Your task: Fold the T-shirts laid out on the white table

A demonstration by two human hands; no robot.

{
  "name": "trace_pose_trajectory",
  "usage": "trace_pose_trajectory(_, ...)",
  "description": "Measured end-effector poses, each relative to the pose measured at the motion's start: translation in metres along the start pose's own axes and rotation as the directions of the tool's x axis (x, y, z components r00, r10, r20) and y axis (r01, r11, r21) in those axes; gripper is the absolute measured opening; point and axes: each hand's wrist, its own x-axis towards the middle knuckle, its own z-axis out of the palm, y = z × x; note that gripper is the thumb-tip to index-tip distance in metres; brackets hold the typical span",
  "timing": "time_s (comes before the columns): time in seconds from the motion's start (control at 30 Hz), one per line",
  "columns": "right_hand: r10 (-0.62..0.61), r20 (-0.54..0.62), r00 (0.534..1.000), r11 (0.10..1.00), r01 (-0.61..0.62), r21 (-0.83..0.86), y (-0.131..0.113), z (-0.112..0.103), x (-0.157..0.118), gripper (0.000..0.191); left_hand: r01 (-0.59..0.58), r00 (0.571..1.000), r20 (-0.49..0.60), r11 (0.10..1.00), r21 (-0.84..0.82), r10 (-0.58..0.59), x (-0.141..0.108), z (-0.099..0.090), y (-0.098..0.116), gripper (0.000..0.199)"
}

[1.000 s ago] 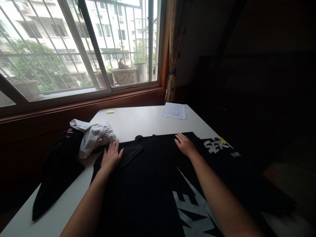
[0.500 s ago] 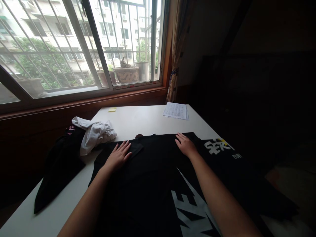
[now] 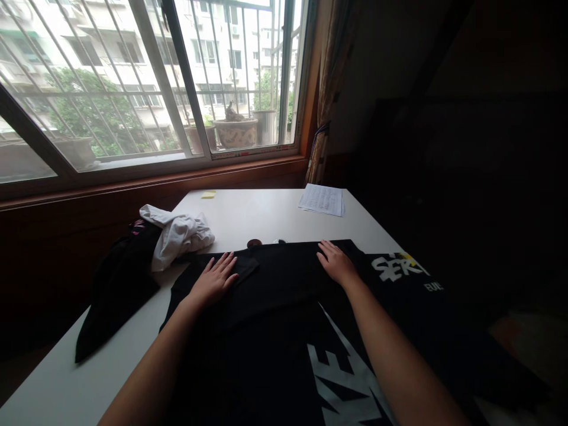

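A black shirt [image 3: 266,307] with large grey letters lies spread over the near part of the white table. My left hand [image 3: 215,278] rests flat on its upper left part, fingers spread, beside a folded-over dark flap. Near the shirt's far edge on the right, my right hand [image 3: 335,260] lies palm down with its fingers stretched out. Neither hand holds anything. Another dark garment with white and yellow print [image 3: 394,268] shows to the right of my right hand.
A crumpled white cloth [image 3: 181,236] and a dark garment [image 3: 115,296] hang over the table's left edge. Papers [image 3: 323,199] and a yellow note [image 3: 208,194] lie at the far end of the table [image 3: 257,213]. Two small round objects peek out beyond the shirt. A barred window stands behind.
The camera view has shifted slightly, so the window and table sit further right. Slightly more of the small round objects shows past the shirt's far edge. Both hands remain flat on the shirt.
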Motion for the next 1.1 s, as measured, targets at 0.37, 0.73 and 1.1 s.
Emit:
trace_pose_trajectory(0.37, 0.069, 0.1, 0.993, 0.993, -0.059, -0.103, -0.013, -0.001, -0.007, 0.069, 0.074, 0.994, 0.083, 0.997, -0.014, -0.072, -0.015, -0.007, -0.003, 0.067)
trace_pose_trajectory(0.73, 0.076, 0.143, 0.987, 0.963, -0.035, -0.267, 0.03, -0.034, -0.004, 0.074, 0.172, 0.98, 0.101, 0.985, 0.001, -0.171, -0.015, -0.009, -0.02, 0.068)
trace_pose_trajectory(1.1, 0.194, 0.255, 0.947, 0.974, -0.154, -0.168, 0.071, -0.039, -0.024, 0.072, 0.131, 0.987, 0.091, 0.991, -0.002, -0.131, -0.001, -0.004, -0.036, 0.071)
